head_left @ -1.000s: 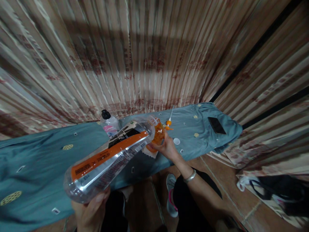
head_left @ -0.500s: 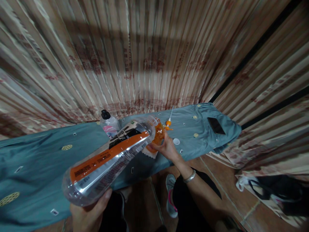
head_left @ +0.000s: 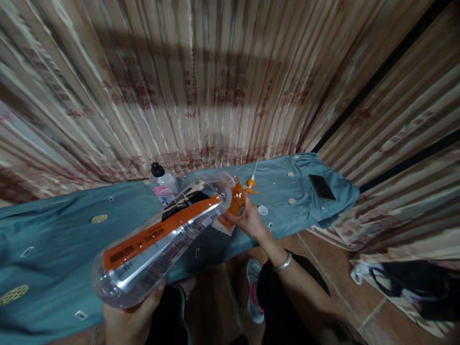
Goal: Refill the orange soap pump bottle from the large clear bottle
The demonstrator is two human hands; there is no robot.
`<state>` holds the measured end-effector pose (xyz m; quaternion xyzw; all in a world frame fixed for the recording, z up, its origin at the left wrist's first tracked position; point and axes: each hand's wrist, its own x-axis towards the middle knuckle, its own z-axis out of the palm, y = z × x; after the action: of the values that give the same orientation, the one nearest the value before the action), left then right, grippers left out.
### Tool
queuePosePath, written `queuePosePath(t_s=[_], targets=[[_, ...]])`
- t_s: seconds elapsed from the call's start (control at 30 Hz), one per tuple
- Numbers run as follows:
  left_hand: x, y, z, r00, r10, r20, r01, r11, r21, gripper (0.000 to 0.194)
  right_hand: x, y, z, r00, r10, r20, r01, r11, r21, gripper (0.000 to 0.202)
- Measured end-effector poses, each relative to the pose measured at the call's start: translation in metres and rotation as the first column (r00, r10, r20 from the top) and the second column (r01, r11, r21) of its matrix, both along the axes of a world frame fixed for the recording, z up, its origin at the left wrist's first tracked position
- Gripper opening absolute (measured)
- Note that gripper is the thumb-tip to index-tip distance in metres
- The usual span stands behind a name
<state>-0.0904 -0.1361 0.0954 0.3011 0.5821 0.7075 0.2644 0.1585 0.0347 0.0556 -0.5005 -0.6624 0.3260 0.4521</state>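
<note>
A large clear bottle [head_left: 161, 235] with an orange and black label lies tilted in the air, its base toward me at lower left. My left hand [head_left: 134, 311] grips it from below near that base. My right hand [head_left: 247, 218] is wrapped round a smaller orange bottle [head_left: 236, 197], which is partly hidden behind the large bottle's neck. The two necks meet or overlap; the exact contact is hard to make out. Just beyond my right hand, an orange pump head [head_left: 250, 183] with a white tube rests on the cloth, and a white round cap [head_left: 262, 210] lies nearer.
A teal patterned cloth [head_left: 122, 239] covers the long surface. A clear bottle with a black cap [head_left: 163, 184] stands at the back, and a dark phone [head_left: 322, 187] lies at the right. Pleated curtains hang behind. A black bag [head_left: 417, 287] is at lower right.
The base of the large bottle has shifted very slightly left, with my left hand. My right hand and the orange bottle have hardly moved.
</note>
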Motion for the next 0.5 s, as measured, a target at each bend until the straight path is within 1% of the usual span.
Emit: queuePosePath(t_s=[0.1, 0.2, 0.37, 0.5], targets=[[0.006, 0.004, 0.01, 0.997, -0.025, 0.072, 0.021, 0.998, 0.058, 0.062, 0.0, 0.0, 0.0, 1.0, -0.005, 0.005, 0.005, 1.0, -0.017, 0.086], [0.009, 0.006, 0.017, 0.99, -0.048, 0.13, 0.039, 0.997, 0.068, 0.065, 0.0, 0.0, 0.0, 1.0, -0.004, 0.021, 0.004, 1.0, 0.0, 0.085], [0.011, 0.005, 0.02, 0.978, -0.069, 0.199, 0.064, 0.997, 0.033, 0.077, 0.002, 0.0, -0.001, 0.998, 0.006, 0.056, -0.007, 1.0, 0.002, 0.078], [0.013, 0.004, 0.021, 0.969, -0.066, 0.24, 0.058, 0.998, 0.04, 0.082, 0.002, 0.001, -0.002, 0.999, 0.01, 0.044, -0.011, 1.0, 0.022, 0.08]])
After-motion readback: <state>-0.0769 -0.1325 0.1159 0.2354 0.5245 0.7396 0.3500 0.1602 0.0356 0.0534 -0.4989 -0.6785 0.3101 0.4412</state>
